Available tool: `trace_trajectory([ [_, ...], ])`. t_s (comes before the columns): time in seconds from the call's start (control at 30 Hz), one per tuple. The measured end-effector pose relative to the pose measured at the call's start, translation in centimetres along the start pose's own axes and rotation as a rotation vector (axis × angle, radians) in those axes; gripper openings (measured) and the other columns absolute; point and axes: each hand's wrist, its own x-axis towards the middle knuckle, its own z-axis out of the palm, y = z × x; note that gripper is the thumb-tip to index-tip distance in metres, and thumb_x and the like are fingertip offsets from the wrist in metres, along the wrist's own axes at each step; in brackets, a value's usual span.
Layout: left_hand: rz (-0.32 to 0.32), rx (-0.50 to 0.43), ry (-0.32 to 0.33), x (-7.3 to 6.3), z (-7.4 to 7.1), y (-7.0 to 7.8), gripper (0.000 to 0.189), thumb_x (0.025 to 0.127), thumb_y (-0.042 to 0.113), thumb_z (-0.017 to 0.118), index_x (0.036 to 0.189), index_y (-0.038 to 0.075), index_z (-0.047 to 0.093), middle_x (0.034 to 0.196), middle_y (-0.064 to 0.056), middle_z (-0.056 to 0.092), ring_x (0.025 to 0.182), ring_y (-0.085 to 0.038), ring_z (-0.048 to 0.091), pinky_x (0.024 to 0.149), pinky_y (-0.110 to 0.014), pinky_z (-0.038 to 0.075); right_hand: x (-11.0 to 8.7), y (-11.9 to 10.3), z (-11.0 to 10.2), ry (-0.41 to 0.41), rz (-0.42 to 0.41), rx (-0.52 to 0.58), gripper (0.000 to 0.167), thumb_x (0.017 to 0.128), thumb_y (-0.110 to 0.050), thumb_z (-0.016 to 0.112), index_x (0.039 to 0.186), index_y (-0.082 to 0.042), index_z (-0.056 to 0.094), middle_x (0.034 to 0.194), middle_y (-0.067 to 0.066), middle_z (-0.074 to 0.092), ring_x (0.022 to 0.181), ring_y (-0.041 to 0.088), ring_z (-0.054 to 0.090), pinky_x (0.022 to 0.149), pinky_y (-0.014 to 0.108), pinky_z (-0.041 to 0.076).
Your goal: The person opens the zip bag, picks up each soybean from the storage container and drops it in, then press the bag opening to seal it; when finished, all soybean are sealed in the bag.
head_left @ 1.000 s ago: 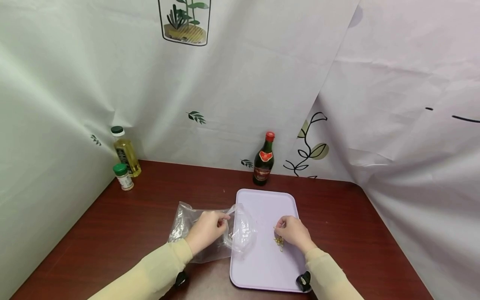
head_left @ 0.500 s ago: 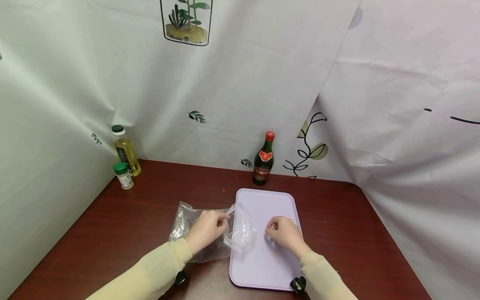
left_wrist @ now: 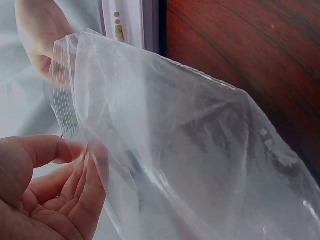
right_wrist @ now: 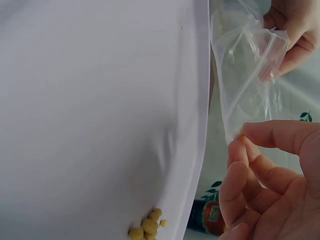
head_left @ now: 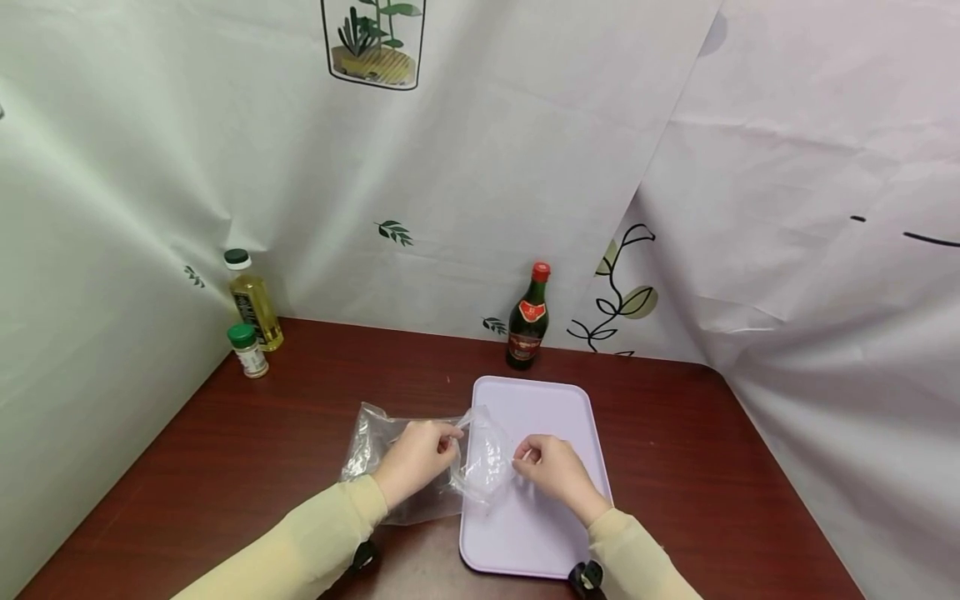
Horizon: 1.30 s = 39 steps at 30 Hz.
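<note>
My left hand [head_left: 416, 457] pinches the rim of a clear plastic zip bag [left_wrist: 190, 150] between thumb and fingers. The bag lies on its side, its mouth reaching over the left part of a lilac tray [head_left: 528, 400]. Right at that mouth, my right hand [head_left: 553, 471] pinches a small pale yellow soybean [right_wrist: 242, 132], mostly hidden by the fingertips. Several more soybeans [right_wrist: 148, 227] lie in a small heap on the tray; the right hand hides them in the head view. Inside the bag, no beans can be made out.
A dark green bottle with a red cap [head_left: 528, 321] stands behind the tray by the curtain wall. At the far left corner stand an oil bottle [head_left: 255, 308] and a green-capped shaker jar [head_left: 249, 354]. All are on a dark red wooden table [head_left: 697, 450].
From the bean heap, my right hand has moved left across the tray to the bag's mouth, fingertips pinched. The left hand and the bag have stayed in place.
</note>
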Motion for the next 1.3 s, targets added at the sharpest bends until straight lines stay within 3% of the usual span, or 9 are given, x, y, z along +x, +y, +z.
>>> trace_trajectory([
  [0.3,0.015,-0.018,0.001,0.2,0.1,0.0,0.020,0.075,-0.001,0.061,0.090,0.001,0.074,0.062,0.007,0.052,0.054,-0.003,0.039,0.047,-0.017,0.035,0.0,-0.2,0.4,-0.019,-0.012,0.031,0.006,0.075,-0.010,0.071,0.074,-0.011,0.065,0.060,-0.006,0.053,0.053,0.005,0.043,0.049,0.021,0.037],
  [0.77,-0.008,-0.027,0.009,0.3,-0.3,-0.7,0.021,0.074,-0.003,0.060,0.090,-0.001,0.073,0.062,0.006,0.056,0.056,-0.002,0.042,0.051,-0.017,0.039,0.2,0.1,0.3,0.012,0.008,0.059,0.004,0.076,-0.010,0.070,0.076,-0.011,0.066,0.059,-0.005,0.054,0.052,0.003,0.044,0.048,0.020,0.038],
  [1.03,-0.007,-0.032,0.020,0.3,-0.4,-1.1,0.020,0.074,-0.003,0.060,0.089,-0.002,0.073,0.064,0.005,0.057,0.057,-0.003,0.043,0.052,-0.017,0.039,0.5,0.9,-0.1,0.020,0.050,0.080,0.005,0.076,-0.009,0.070,0.079,-0.011,0.066,0.060,-0.005,0.054,0.047,0.005,0.044,0.041,0.021,0.039],
  [1.3,-0.018,-0.048,0.018,0.6,-0.6,-1.2,0.021,0.074,-0.003,0.060,0.091,-0.002,0.073,0.062,0.006,0.058,0.056,-0.002,0.043,0.051,-0.017,0.039,0.5,2.0,-0.4,0.006,0.092,0.046,0.007,0.077,-0.009,0.071,0.080,-0.011,0.065,0.061,-0.004,0.054,0.047,0.006,0.048,0.044,0.023,0.041],
])
